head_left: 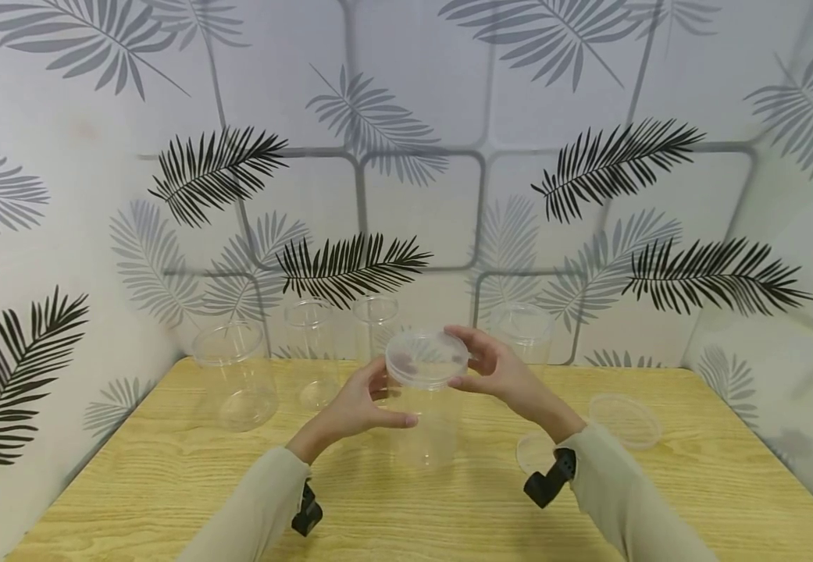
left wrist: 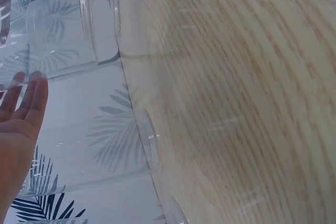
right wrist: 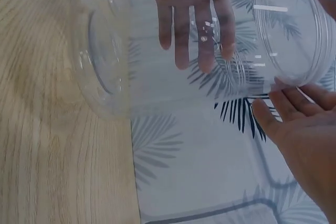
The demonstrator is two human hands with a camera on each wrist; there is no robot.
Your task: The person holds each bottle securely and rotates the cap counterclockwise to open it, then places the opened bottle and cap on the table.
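Observation:
A clear cylindrical jar (head_left: 429, 433) stands upright in front of me, with a translucent round lid (head_left: 426, 357) over its mouth. My left hand (head_left: 355, 404) holds the jar's left side, thumb toward me and fingers behind. Those fingers show through the clear wall in the right wrist view. At the top right, my right hand (head_left: 506, 376) grips the lid's edge between thumb and fingers. The right wrist view shows the right hand (right wrist: 304, 129) at the ringed rim (right wrist: 299, 30). Whether the jar's base touches the table is hard to tell.
Clear open jars stand behind: a wide one (head_left: 233, 382) at left, two narrow ones (head_left: 310, 351) (head_left: 376, 332) near the middle, another (head_left: 524, 336) behind my right hand. Two loose lids (head_left: 624, 420) (head_left: 534, 453) lie on the wooden table (head_left: 167, 484) at right. A patterned wall (head_left: 420, 211) closes the back.

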